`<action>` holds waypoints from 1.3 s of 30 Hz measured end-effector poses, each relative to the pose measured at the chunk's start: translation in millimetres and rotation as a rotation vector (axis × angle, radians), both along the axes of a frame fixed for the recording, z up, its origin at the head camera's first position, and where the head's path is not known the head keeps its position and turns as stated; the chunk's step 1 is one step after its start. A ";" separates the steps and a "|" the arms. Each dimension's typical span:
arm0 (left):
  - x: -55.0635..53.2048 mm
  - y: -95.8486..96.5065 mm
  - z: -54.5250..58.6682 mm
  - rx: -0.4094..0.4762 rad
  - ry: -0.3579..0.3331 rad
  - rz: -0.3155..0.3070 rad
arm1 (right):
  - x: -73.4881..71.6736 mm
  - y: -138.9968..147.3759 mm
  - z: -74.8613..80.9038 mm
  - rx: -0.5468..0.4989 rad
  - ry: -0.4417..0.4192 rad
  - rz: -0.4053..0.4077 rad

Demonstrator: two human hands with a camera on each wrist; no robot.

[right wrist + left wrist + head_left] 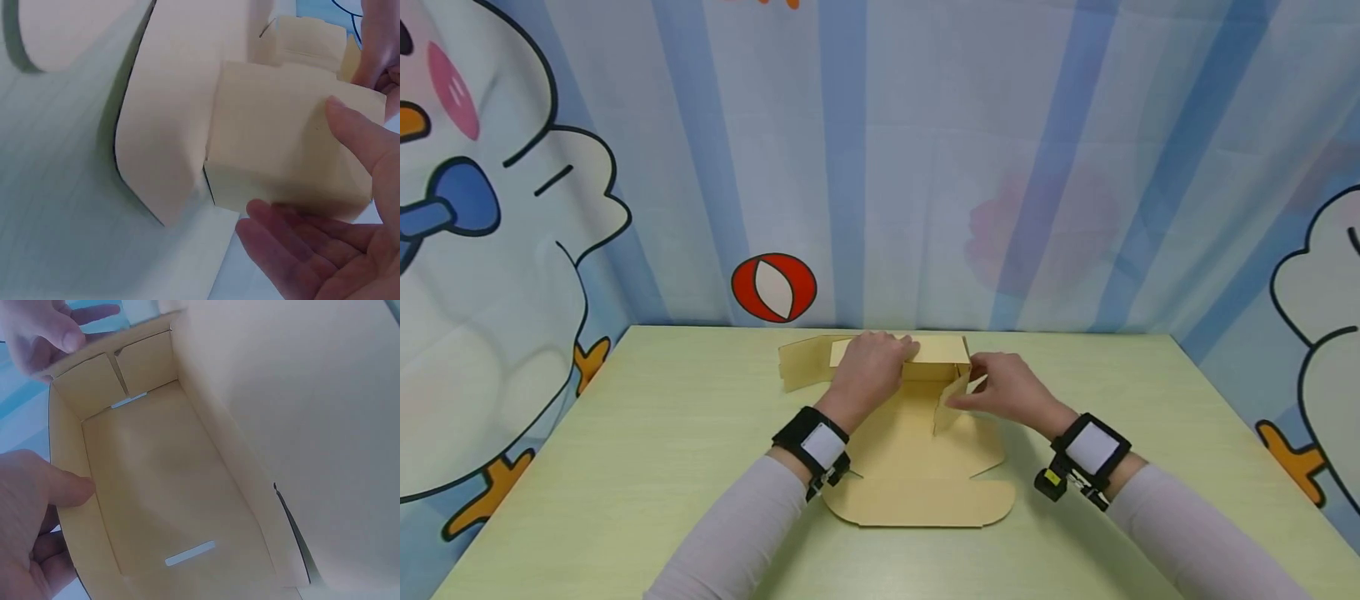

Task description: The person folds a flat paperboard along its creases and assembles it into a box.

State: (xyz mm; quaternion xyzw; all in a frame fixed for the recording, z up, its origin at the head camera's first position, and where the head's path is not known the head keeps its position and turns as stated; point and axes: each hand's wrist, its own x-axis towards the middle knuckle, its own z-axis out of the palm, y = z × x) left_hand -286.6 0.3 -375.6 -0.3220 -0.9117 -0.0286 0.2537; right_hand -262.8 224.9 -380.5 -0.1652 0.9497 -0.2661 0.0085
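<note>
A partly folded tan cardboard box (917, 500) lies on the table, its lid panel with rounded corners spread flat towards me. My left hand (871, 367) grips the far wall (72, 487), thumb on the inner face and fingers outside. At the right end, my right hand (1011, 392) holds the side panel (294, 125) between thumb and fingers. The thumb lies on the panel's face while the fingers curl in below it. On the left, a side flap (805, 364) sticks outward, unfolded. Inside the box, a narrow slot (190, 553) cuts through the bottom.
The pale green table (662, 442) stretches to both sides of the box. Behind it hangs a blue striped curtain (895, 167) with cartoon figures. A black band with a small camera is on each wrist.
</note>
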 end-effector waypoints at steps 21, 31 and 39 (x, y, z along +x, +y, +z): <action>-0.3 -1.3 -0.2 -0.005 0.015 -0.019 | -10.3 -19.6 -12.9 0.007 0.171 -0.198; 0.4 -0.9 0.0 0.001 0.016 -0.017 | -15.0 -21.6 -18.7 0.010 0.250 -0.225; 0.2 -1.2 0.0 0.001 0.009 -0.017 | -16.1 -24.0 -21.0 0.038 0.294 -0.255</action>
